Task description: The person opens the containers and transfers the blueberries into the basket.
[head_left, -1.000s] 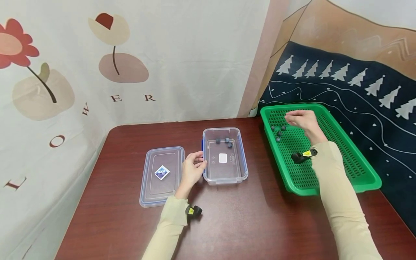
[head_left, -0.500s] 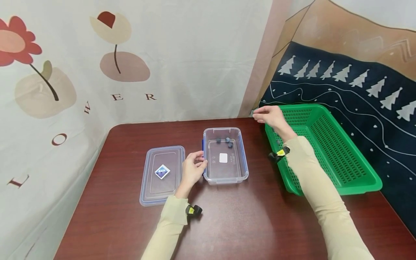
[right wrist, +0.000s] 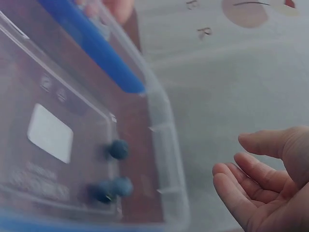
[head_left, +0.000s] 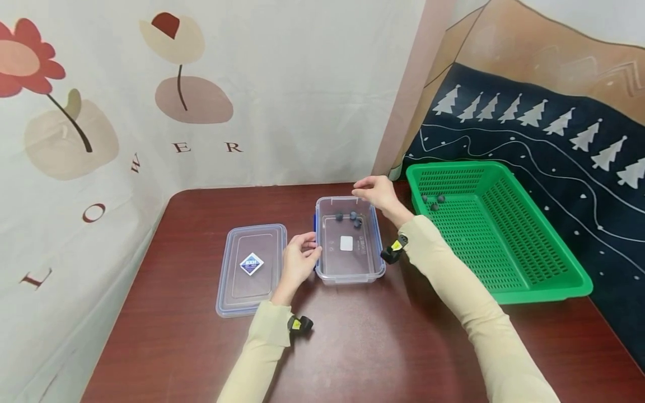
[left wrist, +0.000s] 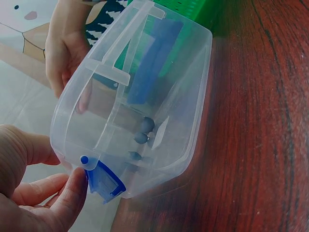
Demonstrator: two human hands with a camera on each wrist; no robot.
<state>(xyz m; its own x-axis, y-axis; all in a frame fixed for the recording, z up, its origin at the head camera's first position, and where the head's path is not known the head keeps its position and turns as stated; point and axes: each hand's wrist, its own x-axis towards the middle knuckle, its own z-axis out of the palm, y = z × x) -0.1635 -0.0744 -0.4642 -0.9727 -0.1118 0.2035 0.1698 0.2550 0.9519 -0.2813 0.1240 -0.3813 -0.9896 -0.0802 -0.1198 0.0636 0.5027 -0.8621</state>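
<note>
A clear plastic food container [head_left: 347,263] stands uncovered on the table, with three blueberries [head_left: 353,215] near its far end. My left hand [head_left: 299,258] holds the container's left side, the fingertips at its blue latch [left wrist: 104,181] in the left wrist view. Above the container's far right corner is my right hand [head_left: 379,196], its fingers bent. No berry shows between thumb and fingers in the right wrist view [right wrist: 263,176]; whether one is hidden there I cannot tell. On the right, a green basket [head_left: 509,235] has a few blueberries [head_left: 434,207] at its far left.
Left of the container, its clear lid [head_left: 251,291] with a blue diamond label lies flat on the brown table [head_left: 347,341]. The basket's raised rim [head_left: 554,294] stands at the table's right. Printed cloths [head_left: 302,112] hang behind.
My right hand has moved left out of the basket to over the container's far right corner. One blueberry fewer shows in the basket. My left hand stays in place.
</note>
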